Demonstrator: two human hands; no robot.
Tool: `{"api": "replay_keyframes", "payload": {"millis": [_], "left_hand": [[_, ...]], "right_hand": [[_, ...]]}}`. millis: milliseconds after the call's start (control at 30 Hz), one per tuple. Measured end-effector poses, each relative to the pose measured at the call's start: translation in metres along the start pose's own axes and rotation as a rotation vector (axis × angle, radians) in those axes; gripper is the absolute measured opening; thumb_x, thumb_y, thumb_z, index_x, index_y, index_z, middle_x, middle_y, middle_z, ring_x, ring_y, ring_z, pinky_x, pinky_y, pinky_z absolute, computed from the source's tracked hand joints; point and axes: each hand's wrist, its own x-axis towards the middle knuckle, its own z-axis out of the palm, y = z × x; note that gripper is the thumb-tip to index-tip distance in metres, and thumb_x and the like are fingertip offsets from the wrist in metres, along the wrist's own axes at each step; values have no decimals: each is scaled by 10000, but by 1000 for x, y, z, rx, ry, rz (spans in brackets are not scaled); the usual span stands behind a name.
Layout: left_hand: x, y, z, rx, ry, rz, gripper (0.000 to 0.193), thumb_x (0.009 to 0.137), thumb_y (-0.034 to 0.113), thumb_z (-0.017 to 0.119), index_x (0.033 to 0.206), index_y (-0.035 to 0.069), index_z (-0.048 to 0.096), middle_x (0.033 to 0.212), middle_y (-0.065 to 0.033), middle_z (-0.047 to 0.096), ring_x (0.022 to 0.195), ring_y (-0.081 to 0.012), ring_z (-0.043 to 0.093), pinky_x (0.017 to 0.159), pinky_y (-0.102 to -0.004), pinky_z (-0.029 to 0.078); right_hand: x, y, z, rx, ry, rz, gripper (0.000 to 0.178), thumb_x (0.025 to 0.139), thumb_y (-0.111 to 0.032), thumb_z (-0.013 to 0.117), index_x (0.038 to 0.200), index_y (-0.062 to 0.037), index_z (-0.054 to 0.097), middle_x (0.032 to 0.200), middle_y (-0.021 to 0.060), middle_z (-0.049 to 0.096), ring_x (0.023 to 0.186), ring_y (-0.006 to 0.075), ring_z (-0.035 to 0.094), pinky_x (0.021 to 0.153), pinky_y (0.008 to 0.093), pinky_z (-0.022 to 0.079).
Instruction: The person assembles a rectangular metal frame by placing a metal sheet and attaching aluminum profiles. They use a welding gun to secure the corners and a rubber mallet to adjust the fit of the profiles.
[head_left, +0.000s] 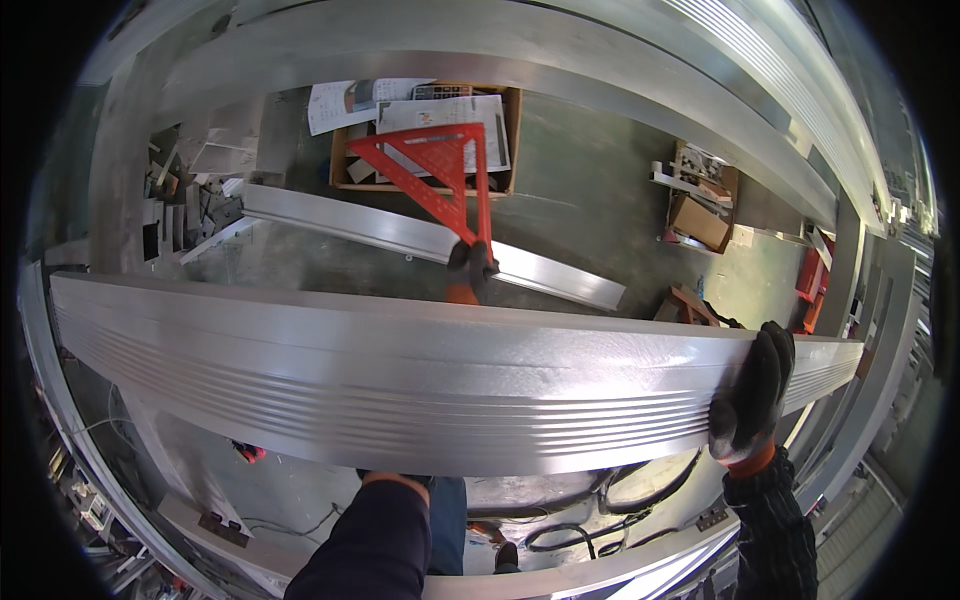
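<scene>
In the head view, a wide ribbed aluminium profile spans nearest. Toward its right end, the gloved right hand lies against it, fingers reaching its far edge; whether they clench, I cannot tell. Just beyond the profile, the gloved left hand has its fingers grasping one corner of a red triangular square. Farther from the profile lie an aluminium strip and a cardboard box holding papers.
</scene>
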Motion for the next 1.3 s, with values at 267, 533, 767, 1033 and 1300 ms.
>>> {"api": "replay_keyframes", "payload": {"millis": [267,533,767,1033,1300], "left_hand": [[40,-14,1,45,125,-459,494,1043,305,667,1452,55,545,1262,-179,671,1139,-316,707,830,-412,628],[-143,-8,-52,542,-63,-566,486,1049,302,653,1454,56,547,1275,-157,690,1115,-290,704,879,-408,607],[-295,64,-70,367,-196,-586,494,1049,313,646,1467,74,538,1266,-116,690,1031,-235,706,893,-362,589],[-503,129,4,785,-492,-360,462,1060,224,623,1465,24,527,1233,-98,650,983,-173,644,866,-325,545],[-578,71,-31,1405,-1134,227,600,1021,147,663,1553,47,403,1430,-116,579,1284,-220,588,1093,-392,492]], "right_hand": [[5,0,0,0,73,-92,785,914,-497,609,1427,86,489,1367,321,536,1249,517,527,1113,620,387],[13,-19,-3,1,158,-134,697,872,-399,688,1362,75,546,1334,311,565,1211,513,553,1064,592,446],[-5,-8,-6,110,261,-9,561,799,-269,829,1215,46,623,1172,267,624,1070,461,609,923,544,520],[-59,-48,7,-17,355,484,784,963,-497,593,1585,-58,409,1612,236,415,1514,426,363,1278,588,201],[-392,-289,-76,584,659,652,664,936,-263,660,1507,18,470,1461,279,527,1396,414,502,1183,512,414]]}}
